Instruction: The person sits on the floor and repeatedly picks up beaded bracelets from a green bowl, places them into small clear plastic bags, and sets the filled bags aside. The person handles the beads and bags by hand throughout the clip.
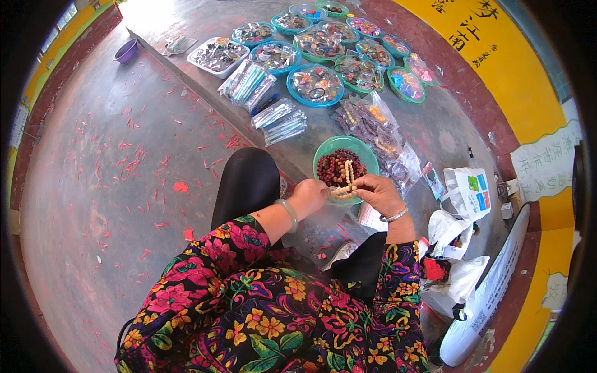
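**Bead stringing over a green bowl: head view**

Head view. We log our left hand (309,195) closed in a pinch at one end of a string of pale beads (346,184); a pale bangle (288,214) sits on that wrist. Our right hand (378,194) has its grip closed on the same string, whose loop stands up between the two hands; a silver bracelet (396,216) is on the right wrist. The string hangs just over the near rim of a green bowl (368,155) holding dark red-brown beads (334,166), at the near edge of the grey floor slab (186,25).

Along the far side of the slab: round blue and green trays (316,85) of bagged trinkets, one white rectangular tray (217,56), and clear packets (249,84) between trays and bowl. A purple bowl (126,51) stands at the far left. White plastic bags (457,230) lie to our right. Red scraps (124,165) are scattered over the lower floor.
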Tool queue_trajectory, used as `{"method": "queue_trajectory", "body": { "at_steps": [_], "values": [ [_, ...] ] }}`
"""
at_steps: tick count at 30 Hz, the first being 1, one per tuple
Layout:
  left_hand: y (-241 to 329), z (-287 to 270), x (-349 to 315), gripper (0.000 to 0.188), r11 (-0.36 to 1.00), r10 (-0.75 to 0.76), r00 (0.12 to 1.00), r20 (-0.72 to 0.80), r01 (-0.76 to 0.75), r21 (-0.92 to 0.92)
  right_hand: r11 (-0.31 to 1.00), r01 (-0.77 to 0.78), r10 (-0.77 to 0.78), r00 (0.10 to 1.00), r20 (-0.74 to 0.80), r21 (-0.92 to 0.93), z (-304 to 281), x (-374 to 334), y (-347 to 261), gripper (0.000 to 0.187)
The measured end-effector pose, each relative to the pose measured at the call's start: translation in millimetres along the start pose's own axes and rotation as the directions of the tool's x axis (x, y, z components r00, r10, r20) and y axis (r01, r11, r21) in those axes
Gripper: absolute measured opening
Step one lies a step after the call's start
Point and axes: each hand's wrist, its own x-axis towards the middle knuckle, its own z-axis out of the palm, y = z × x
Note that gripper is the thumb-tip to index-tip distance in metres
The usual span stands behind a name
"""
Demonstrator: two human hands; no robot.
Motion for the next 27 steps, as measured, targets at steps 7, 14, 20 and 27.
{"method": "queue_trajectory", "body": {
  "at_steps": [7, 14, 20, 27],
  "values": [
    [6.3, -5.0, -3.1, 0.012, 0.996, 0.089, 0.996, -0.003, -0.089, -0.002, 0.963, 0.063, -0.042, 0.995, 0.085, -0.261, 4.9, 3.7, -4.5, 0.015],
    [12.1, -6.5, -5.6, 0.011, 0.989, 0.145, 0.989, -0.003, -0.145, -0.001, 0.887, 0.175, -0.115, 0.98, 0.161, -0.428, 14.1, 8.4, 8.5, 0.017],
    [7.0, -5.6, -4.4, 0.01, 0.977, 0.215, 0.977, -0.013, -0.215, -0.003, 0.95, 0.078, -0.081, 0.997, 0.001, -0.304, 6.6, 9.1, 19.0, 0.021],
    [24.8, -32.9, 1.1, 0.017, 0.86, -0.078, 0.986, 0.15, 0.143, -0.49, 0.981, -0.155, 0.139, 0.981, 0.134, 0.114, -17.4, -0.6, 24.3, 0.06]
  ]
}}
